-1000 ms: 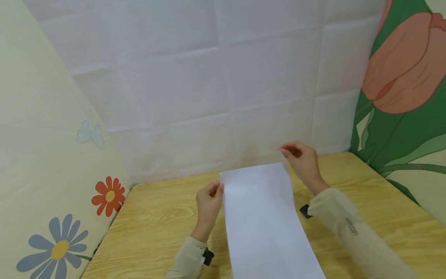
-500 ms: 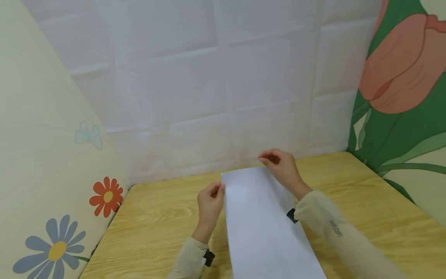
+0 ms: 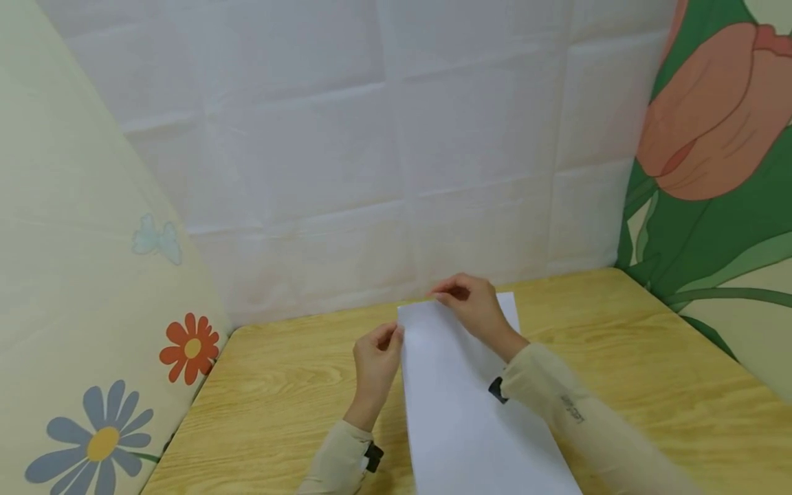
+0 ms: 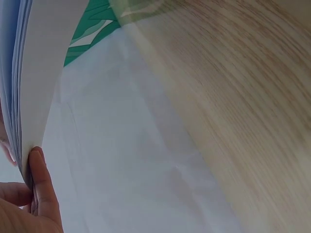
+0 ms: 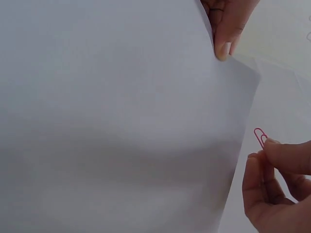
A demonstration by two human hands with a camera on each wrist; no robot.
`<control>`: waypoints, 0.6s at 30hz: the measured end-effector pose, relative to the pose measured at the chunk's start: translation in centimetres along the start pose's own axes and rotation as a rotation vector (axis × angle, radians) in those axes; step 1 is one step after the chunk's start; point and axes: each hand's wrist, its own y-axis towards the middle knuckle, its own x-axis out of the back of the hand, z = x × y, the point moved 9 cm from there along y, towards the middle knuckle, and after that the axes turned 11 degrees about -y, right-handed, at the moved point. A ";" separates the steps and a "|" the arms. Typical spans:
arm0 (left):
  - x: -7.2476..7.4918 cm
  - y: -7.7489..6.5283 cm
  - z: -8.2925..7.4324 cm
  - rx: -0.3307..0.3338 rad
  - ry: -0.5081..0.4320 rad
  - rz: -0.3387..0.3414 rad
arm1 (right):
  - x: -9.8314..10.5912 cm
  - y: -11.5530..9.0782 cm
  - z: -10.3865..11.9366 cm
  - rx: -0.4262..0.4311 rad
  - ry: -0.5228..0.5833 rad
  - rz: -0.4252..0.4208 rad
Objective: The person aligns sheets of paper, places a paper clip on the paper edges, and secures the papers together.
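Observation:
A stack of white paper sheets is held up over the table, its far edge raised. My left hand pinches the stack by its left edge near the far corner; the left wrist view shows several sheet edges between thumb and fingers. Between the thumb and fingertips of my right hand is a small pink paper clip, its looped end sticking out. In the right wrist view the clip is just off the paper's far edge, apart from it, a short way from the left hand.
The paper is above a wood-grain table. A creased white cloth hangs behind the table. Flower-patterned panels stand at the left and right.
My right hand has moved left across the far edge of the paper with the paper clip, from beyond the right corner toward the left one. The left hand keeps its hold, nearly still.

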 end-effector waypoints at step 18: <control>-0.2 0.0 0.4 0.010 -0.012 0.021 | -1.9 -0.5 1.3 0.045 0.022 0.046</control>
